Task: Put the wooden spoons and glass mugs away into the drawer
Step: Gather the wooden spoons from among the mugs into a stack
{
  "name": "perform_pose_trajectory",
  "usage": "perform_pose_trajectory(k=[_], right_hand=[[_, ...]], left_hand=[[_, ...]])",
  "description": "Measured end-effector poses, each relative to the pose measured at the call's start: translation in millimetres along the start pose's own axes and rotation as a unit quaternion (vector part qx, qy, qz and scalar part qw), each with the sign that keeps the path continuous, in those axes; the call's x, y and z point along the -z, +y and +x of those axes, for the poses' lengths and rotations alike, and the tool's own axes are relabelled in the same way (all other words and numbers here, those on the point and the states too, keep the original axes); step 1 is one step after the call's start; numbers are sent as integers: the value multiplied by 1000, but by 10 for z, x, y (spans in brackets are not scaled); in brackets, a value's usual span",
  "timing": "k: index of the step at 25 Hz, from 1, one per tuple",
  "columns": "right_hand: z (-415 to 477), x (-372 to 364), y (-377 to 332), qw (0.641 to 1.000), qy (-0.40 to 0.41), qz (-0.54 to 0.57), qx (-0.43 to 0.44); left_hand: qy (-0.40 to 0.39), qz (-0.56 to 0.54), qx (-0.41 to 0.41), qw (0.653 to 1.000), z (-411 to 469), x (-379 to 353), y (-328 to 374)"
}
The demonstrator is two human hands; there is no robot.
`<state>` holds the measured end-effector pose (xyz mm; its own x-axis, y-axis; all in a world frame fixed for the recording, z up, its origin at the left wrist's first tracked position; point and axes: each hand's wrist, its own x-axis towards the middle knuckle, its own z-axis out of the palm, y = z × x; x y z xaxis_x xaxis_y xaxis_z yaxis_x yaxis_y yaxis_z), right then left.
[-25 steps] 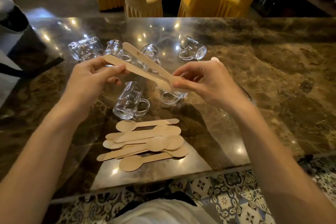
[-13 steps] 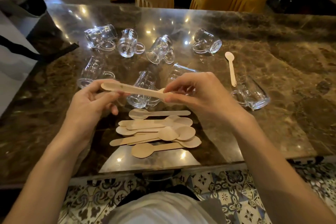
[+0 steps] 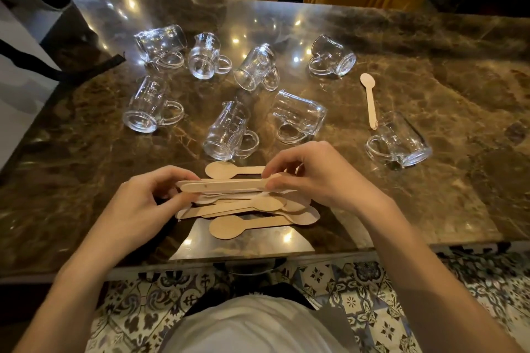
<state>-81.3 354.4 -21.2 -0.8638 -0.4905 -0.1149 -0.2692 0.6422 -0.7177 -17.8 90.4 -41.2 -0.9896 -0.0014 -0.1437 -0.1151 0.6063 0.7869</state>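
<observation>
Spoons [image 3: 226, 185] pinched level at both ends, left hand [image 3: 143, 203] and right hand [image 3: 312, 178] closed on them, just above pile [image 3: 249, 209], likely squaring a bundle.

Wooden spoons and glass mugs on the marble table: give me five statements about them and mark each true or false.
1. All eight glass mugs lie on their sides. True.
2. The left hand and the right hand hold the same stacked spoons by opposite ends. True.
3. The lone spoon lies to the left of every mug. False: it lies toward the right, its handle tip beside the rightmost mug.
4. The spoon pile sits at the table's far edge. False: it sits near the front edge of the marble table, under the hands.
5. An open drawer shows in view. False: no drawer is visible.
</observation>
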Motion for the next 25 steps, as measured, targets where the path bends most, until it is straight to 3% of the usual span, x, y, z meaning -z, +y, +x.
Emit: perform_pose_trajectory(k=[3, 13, 17, 21, 25], right_hand=[[16, 5, 25, 1000, -2, -19, -18], [87, -60, 39, 991, 6, -135, -8], [79, 6, 19, 991, 18, -129, -4], [120, 325, 44, 991, 108, -70, -31], [249, 751, 279, 965, 241, -67, -77]], left_hand=[[16, 82, -17, 996, -8, 26, 7], [33, 70, -20, 997, 42, 14, -51], [75, 129, -60, 987, 78, -1, -91], [154, 236, -115, 953, 137, -99, -178], [147, 249, -85, 953, 198, -199, -249]])
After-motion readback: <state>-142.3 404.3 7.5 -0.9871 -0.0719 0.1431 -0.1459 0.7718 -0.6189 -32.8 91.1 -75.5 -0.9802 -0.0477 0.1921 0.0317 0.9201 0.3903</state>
